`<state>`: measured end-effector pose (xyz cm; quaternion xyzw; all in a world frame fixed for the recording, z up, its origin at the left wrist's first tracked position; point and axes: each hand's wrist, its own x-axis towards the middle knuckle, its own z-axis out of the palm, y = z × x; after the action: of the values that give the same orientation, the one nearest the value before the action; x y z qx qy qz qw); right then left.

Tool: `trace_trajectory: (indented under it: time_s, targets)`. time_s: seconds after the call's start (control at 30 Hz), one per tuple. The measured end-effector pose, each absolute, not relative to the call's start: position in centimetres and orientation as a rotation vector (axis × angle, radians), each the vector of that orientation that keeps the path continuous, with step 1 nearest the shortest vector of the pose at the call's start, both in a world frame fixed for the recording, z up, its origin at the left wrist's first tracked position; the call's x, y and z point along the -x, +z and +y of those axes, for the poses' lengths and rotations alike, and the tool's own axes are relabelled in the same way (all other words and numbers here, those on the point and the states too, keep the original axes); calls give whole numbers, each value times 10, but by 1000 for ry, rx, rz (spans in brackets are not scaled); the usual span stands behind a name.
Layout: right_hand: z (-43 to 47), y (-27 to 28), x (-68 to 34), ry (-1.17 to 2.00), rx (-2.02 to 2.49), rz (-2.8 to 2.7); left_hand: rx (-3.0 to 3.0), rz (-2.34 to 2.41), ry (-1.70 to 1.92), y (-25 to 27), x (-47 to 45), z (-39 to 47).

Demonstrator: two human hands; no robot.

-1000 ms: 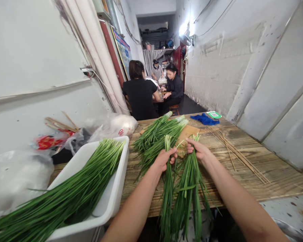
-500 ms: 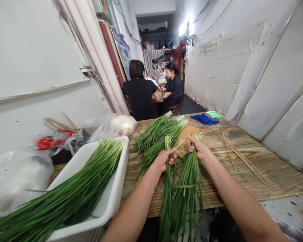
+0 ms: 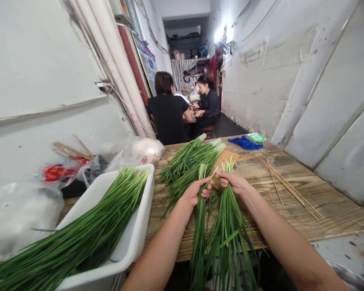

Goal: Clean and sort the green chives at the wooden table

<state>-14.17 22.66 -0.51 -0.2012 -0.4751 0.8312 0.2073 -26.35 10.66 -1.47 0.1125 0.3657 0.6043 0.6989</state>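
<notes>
My left hand is closed round a thin bunch of garlic chives, pale stem ends up, with one stalk slanting out toward the right. Close beside it, my right hand grips a fuller bunch of garlic chives just below the pale ends. The green leaves of both bunches hang down over the table's front edge. Behind my left hand, a pile of chives lies partly on a wooden board. More loose chives fill a white plastic tub at left.
Thin sticks lie on the wooden table at right. Behind them are a blue cloth and a green QR-code card. Plastic bags crowd the left side. Several people sit or stand farther back, beyond the table.
My right hand has moved left with its bunch, closer to my left hand. That bunch's leaves now spread wider at the bottom. My left hand has barely shifted.
</notes>
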Motion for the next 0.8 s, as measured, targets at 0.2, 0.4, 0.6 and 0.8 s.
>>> trace_trajectory:
  time_s: [0.2, 0.4, 0.6, 0.8]
  targets:
    - [227, -4, 142, 2291, 576, -1304, -194, 715, 1293, -16, 267, 106]
    - [234, -6, 144, 2294, 700, -1174, -157, 675, 1298, -16, 268, 105]
    - [227, -8, 145, 2215, 654, -1257, -157, 686, 1292, -16, 268, 105]
    - [226, -11, 147, 2166, 665, -1311, -166, 726, 1293, -18, 267, 107]
